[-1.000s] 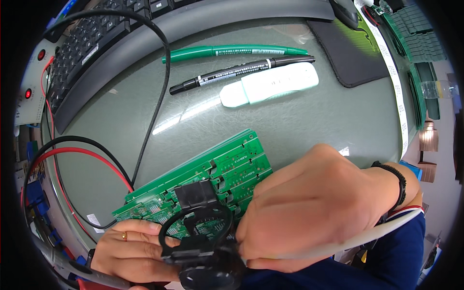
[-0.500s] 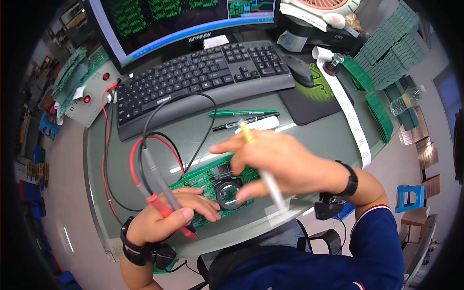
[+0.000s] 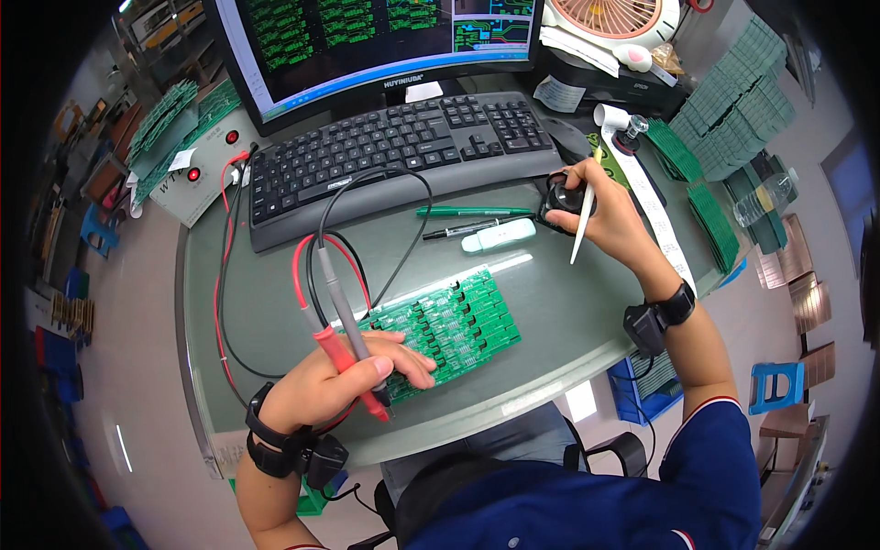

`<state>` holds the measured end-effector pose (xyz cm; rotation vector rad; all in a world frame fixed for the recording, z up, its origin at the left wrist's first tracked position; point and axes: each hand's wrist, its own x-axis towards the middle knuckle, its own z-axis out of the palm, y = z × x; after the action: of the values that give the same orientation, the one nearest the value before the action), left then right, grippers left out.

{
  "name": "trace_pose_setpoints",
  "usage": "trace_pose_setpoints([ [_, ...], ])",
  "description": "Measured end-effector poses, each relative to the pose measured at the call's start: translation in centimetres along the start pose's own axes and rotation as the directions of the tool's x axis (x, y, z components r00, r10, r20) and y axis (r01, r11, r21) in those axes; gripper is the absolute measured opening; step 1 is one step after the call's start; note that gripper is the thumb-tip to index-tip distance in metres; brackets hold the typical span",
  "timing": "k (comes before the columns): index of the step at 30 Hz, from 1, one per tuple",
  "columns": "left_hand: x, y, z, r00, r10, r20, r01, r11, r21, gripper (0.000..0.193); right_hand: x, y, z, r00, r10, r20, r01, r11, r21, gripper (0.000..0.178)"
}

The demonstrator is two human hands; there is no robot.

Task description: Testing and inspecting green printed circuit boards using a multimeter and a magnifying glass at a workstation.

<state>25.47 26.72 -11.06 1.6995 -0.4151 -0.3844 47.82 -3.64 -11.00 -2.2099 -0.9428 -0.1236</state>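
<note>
A green circuit board [image 3: 477,321] with rows of small parts lies on the table in front of me. My left hand [image 3: 339,378] rests over its left end, closed around a red test probe [image 3: 337,353] and a grey test probe [image 3: 344,302]; their tips point down toward the table's near edge. Over by the mouse pad, my right hand [image 3: 610,215] grips a black magnifying loupe [image 3: 562,194] between thumb and fingers. The same hand also holds a slim white stick [image 3: 584,220] with a yellow end, pointing down.
Behind the board lie a green pen [image 3: 472,212], a black pen [image 3: 467,227] and a pale capped marker [image 3: 500,236]. A keyboard [image 3: 403,151] and monitor stand farther back. Probe leads loop to a tester box [image 3: 206,174] at left. Stacked green boards [image 3: 733,101] and a paper strip [image 3: 674,243] are at right.
My right hand has lifted the loupe off the board and carried it right and away, up beside the mouse pad, with the white stick. My left hand still holds the probes at the board.
</note>
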Motion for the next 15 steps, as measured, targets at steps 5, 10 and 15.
trace_pose_setpoints([
  [5, -0.1, -0.1, 0.1, 1.000, -0.008, -0.010, 0.008, 1.000, -0.011, 0.041, -0.6, -1.8, 1.0, 0.951, -0.307, 0.023, 0.303, 0.920, -0.250, 0.047],
  [10, -0.1, 0.3, 0.2, 1.000, -0.022, -0.013, 0.022, 1.000, 0.004, 0.040, -4.4, -8.2, 4.3, 0.688, -0.616, 0.384, 0.606, 0.778, 0.162, 0.024],
  [15, -0.1, 0.7, 0.5, 0.997, -0.032, -0.066, 0.030, 0.999, -0.023, 0.041, -5.0, -8.3, 2.7, 0.655, -0.641, 0.400, 0.479, 0.762, 0.436, 0.015],
])
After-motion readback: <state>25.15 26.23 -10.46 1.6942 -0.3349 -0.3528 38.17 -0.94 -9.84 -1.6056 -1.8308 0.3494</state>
